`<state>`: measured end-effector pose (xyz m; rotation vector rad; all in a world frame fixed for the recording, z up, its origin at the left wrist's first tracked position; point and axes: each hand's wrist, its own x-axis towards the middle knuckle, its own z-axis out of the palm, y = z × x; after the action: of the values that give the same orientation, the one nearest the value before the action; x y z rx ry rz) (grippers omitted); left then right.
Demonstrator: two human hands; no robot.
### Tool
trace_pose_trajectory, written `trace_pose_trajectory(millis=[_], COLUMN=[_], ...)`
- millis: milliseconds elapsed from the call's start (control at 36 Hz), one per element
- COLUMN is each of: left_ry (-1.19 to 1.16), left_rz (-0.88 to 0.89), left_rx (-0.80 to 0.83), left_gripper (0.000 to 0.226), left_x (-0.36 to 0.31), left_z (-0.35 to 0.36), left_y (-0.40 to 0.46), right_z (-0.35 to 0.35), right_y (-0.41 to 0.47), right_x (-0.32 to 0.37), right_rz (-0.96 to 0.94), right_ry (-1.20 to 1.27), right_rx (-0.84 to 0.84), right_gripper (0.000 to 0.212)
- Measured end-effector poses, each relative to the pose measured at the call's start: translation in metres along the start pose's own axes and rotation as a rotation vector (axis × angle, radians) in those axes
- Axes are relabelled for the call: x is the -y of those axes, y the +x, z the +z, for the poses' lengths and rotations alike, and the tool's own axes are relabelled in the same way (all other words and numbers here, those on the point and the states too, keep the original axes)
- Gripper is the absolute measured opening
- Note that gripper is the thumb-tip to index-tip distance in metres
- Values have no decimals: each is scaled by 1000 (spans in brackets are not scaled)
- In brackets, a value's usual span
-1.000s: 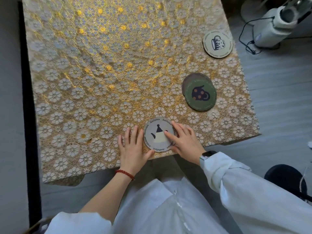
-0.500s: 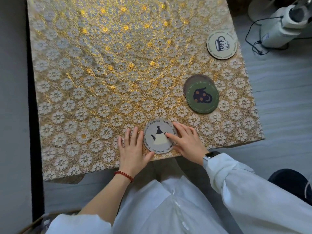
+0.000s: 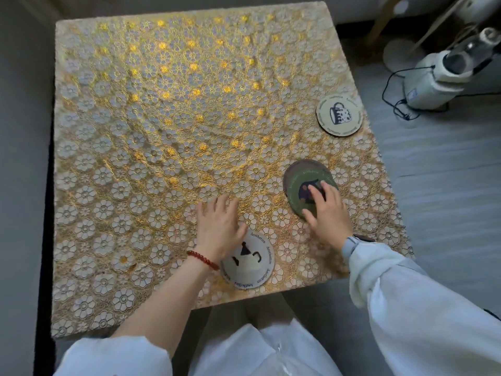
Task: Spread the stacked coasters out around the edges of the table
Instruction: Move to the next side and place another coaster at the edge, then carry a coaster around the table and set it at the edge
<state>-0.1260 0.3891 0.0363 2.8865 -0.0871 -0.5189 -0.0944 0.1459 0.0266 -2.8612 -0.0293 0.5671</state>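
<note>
A small stack of coasters (image 3: 299,183), green one on top over a brown one, lies at the table's right side. My right hand (image 3: 326,211) rests on the green top coaster, fingers spread over its picture and thumb at its near rim. A grey teapot coaster (image 3: 250,263) lies flat by the near edge, partly under my left wrist. My left hand (image 3: 218,225) hovers flat just beyond it, fingers apart, holding nothing. A cream mug coaster (image 3: 339,115) sits near the right edge, farther back.
The table (image 3: 151,126) is covered by a gold and white flower-pattern cloth. To the right on the floor stand a white appliance (image 3: 433,80) with a black cable and a round lamp base (image 3: 398,54). A dark gap runs along the table's left side.
Both hands have left the teapot coaster. My right hand moved right and away onto the green stack. My left hand lifted and shifted forward. The view pulled back, showing the whole table.
</note>
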Motion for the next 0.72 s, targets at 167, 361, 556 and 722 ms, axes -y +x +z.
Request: trace_pose_trajectory(millis=[167,361,556,722], left_ry=[70,68,-35,-59], left_rz=[-26,-55,-28,-75], left_rx=[79,106,114,-11], left_gripper=[79,79,70,61], left_x=[-16,-6,-1,46], left_z=[21,44,28,-6], left_y=[40,43,40,8], right_z=[-13,-11,-16,-51], right_y=[28,24,12,-3], right_x=[-16,-4,14,70], right_rz=[118,161,122,-232], right_ry=[60,45,-86,-12], right_rx=[114,44,-183,-379], right_gripper=[90,87,68,38])
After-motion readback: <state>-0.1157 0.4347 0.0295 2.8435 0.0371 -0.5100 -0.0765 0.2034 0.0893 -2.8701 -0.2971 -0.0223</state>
